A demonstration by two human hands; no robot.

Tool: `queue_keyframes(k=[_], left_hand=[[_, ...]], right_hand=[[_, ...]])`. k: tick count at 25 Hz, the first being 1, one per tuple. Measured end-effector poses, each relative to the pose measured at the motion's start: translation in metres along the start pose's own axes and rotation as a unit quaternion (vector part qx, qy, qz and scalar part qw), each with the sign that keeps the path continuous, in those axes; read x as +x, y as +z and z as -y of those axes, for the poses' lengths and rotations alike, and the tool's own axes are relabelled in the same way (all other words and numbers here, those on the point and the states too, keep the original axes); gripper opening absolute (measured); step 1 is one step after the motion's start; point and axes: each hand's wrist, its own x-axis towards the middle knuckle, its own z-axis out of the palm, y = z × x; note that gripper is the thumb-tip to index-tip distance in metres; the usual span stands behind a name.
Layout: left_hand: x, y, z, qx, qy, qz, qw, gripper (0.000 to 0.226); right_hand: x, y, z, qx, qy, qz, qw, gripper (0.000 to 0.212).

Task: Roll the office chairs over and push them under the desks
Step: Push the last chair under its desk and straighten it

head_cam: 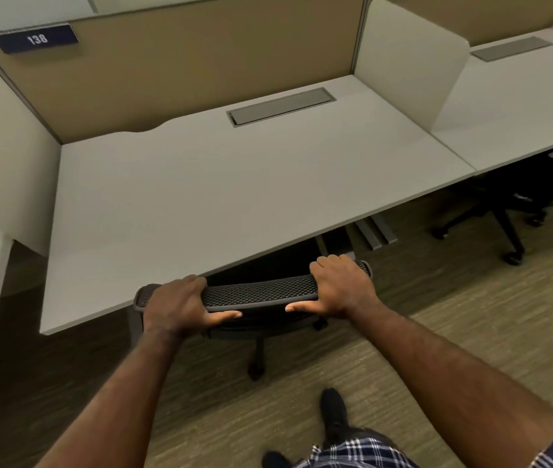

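Cubicle row, tan partition at the back with a number plate (37, 38) reading 138, carpeted floor underfoot. White desk (200, 184) fills the middle of view, bare except for a closed grey cable hatch (280, 106) set flush in its top — whatever lies inside is hidden. Office chair (258, 293) sits at the desk's near edge, seat already beneath the top; only the mesh top of the backrest and part of the wheeled base show. Left hand (175, 307) and right hand (339, 287) each have a closed grip on that top rail, fingers curled over the far side, thumbs along the near side — spaced wide, probably so the push goes in square and the castors don't swing. Second chair (491, 211) appears tucked under the neighbouring desk (504, 96) to the right, though shadow hides most of it. This chair looks nearly home.
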Motion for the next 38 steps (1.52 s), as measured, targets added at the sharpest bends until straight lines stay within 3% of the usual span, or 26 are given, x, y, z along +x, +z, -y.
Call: queue_keyframes(k=[19, 38], left_hand=[[0.131, 0.009, -0.176, -0.014, -0.066, -0.025, 0.997, 0.095], [0.169, 0.010, -0.222, -0.013, -0.129, -0.018, 0.991, 0.095]], right_hand=[[0.051, -0.002, -0.233, -0.045, -0.066, 0.003, 0.997, 0.098], [0.083, -0.001, -0.298, -0.054, -0.114, -0.016, 0.992, 0.096]])
